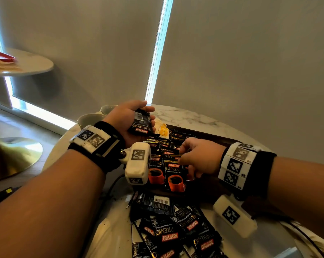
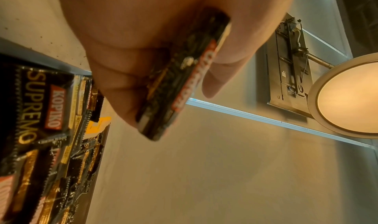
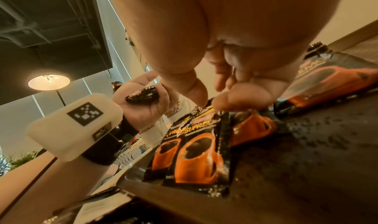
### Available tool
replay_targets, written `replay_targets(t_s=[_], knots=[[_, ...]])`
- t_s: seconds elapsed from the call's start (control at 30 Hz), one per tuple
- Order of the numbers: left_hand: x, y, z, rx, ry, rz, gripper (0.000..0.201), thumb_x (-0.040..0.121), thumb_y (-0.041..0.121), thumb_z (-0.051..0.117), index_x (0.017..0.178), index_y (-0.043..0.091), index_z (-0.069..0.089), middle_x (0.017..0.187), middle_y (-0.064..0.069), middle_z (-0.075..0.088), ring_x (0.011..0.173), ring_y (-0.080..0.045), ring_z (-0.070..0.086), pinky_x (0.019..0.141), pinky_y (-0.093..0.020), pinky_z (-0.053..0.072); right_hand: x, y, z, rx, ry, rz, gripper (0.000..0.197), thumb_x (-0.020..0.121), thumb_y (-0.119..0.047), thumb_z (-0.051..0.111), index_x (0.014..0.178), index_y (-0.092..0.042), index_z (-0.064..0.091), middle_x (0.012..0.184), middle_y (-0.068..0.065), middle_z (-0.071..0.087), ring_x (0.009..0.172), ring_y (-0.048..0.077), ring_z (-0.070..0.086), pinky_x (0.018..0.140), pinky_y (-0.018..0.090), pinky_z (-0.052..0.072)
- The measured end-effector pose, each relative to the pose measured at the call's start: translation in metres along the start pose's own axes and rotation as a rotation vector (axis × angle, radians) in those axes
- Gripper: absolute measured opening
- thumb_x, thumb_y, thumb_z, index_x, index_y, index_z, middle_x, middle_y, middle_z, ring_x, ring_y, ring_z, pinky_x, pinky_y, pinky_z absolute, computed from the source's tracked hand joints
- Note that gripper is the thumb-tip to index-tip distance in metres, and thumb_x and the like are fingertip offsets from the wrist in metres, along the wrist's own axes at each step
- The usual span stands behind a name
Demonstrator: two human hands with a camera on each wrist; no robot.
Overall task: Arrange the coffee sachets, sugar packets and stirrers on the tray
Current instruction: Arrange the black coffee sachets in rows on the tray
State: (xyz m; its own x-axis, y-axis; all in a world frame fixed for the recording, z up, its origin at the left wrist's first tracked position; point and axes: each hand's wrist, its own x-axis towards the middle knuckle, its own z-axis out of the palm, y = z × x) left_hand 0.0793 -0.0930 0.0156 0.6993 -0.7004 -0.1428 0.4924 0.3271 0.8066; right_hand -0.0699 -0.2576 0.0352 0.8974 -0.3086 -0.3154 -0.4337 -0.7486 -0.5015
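Marble table (image 1: 185,116): left hand (image 1: 127,123) grips spare Kopiko sachets (image 1: 141,122); right hand (image 1: 198,157) pinches one sachet (image 1: 174,174) on the tray (image 1: 213,137), best laid flush beside its neighbour.

My tray (image 1: 209,135) sits on the table (image 1: 185,116), rows of sachets (image 1: 174,175) lying in it. A loose sachet pile (image 1: 168,226) lies on the table nearer me. Two cups (image 1: 90,119) stand far left of the tray, sugar packets (image 1: 163,130) at its far-left corner.
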Motion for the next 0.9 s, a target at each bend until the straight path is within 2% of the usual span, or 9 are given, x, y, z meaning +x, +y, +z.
replay_targets(t_s=[0.1,0.2,0.33,0.43,0.5,0.57,0.7,0.9], knots=[[0.000,0.000,0.000,0.001,0.006,0.005,0.035,0.095,0.034,0.059,0.119,0.008,0.063,0.089,-0.010,0.063,0.070,-0.020,0.065,0.060,-0.036,0.056,-0.001,0.004,-0.004,-0.060,0.073,0.028,0.018,0.092,-0.021,0.065,0.107,-0.018,0.055,0.079,0.011,0.069,0.053,0.015,0.060,0.053,0.030,0.053],[0.000,0.000,-0.001,-0.003,0.001,0.003,0.036,0.095,0.035,0.059,0.120,0.009,0.063,0.088,-0.010,0.064,0.070,-0.020,0.065,0.060,-0.036,0.056,-0.005,0.008,-0.004,-0.038,0.048,0.090,0.017,0.091,-0.023,0.068,0.102,-0.019,0.055,0.081,0.008,0.066,0.051,0.012,0.057,0.048,0.026,0.049],[0.000,0.000,0.000,-0.005,0.001,0.001,0.035,0.095,0.035,0.060,0.119,0.009,0.063,0.088,-0.010,0.064,0.069,-0.020,0.065,0.060,-0.035,0.057,-0.013,0.007,0.003,-0.051,-0.019,0.113,0.025,0.088,-0.029,0.075,0.100,-0.016,0.057,0.090,0.010,0.071,0.066,0.016,0.065,0.058,0.029,0.056],[-0.001,0.000,0.000,-0.005,0.007,0.006,0.035,0.096,0.034,0.060,0.119,0.008,0.064,0.089,-0.010,0.064,0.069,-0.020,0.065,0.060,-0.035,0.057,-0.015,0.002,0.008,-0.080,-0.062,0.105,0.026,0.086,-0.027,0.077,0.096,-0.013,0.057,0.087,0.011,0.072,0.063,0.018,0.066,0.061,0.031,0.058],[-0.001,-0.001,0.001,-0.013,0.005,0.007,0.035,0.096,0.034,0.059,0.118,0.008,0.063,0.088,-0.010,0.064,0.069,-0.020,0.065,0.060,-0.035,0.057,-0.015,-0.002,0.009,-0.078,-0.075,0.098,0.025,0.086,-0.024,0.078,0.094,-0.013,0.057,0.090,0.014,0.074,0.067,0.021,0.069,0.071,0.036,0.062],[-0.001,-0.001,0.001,-0.019,0.003,0.004,0.035,0.096,0.034,0.060,0.119,0.008,0.063,0.088,-0.010,0.063,0.069,-0.020,0.064,0.060,-0.035,0.057,-0.014,-0.004,0.011,-0.066,-0.080,0.090,0.023,0.087,-0.020,0.077,0.092,-0.013,0.056,0.083,0.012,0.073,0.071,0.022,0.070,0.078,0.041,0.063],[0.000,0.000,0.000,-0.018,0.010,0.005,0.036,0.095,0.034,0.061,0.120,0.008,0.063,0.090,-0.011,0.063,0.070,-0.021,0.065,0.060,-0.036,0.056,-0.012,-0.009,0.016,-0.008,-0.076,0.076,0.023,0.089,-0.015,0.075,0.092,-0.016,0.052,0.074,0.006,0.069,0.076,0.026,0.073,0.081,0.047,0.062],[-0.001,0.000,0.001,-0.002,0.016,0.011,0.036,0.095,0.034,0.060,0.120,0.008,0.064,0.090,-0.010,0.063,0.071,-0.021,0.065,0.061,-0.035,0.056,-0.011,-0.015,0.021,-0.011,-0.083,0.056,0.018,0.091,-0.017,0.072,0.095,-0.012,0.056,0.082,0.011,0.072,0.086,0.031,0.075,0.083,0.048,0.061]])
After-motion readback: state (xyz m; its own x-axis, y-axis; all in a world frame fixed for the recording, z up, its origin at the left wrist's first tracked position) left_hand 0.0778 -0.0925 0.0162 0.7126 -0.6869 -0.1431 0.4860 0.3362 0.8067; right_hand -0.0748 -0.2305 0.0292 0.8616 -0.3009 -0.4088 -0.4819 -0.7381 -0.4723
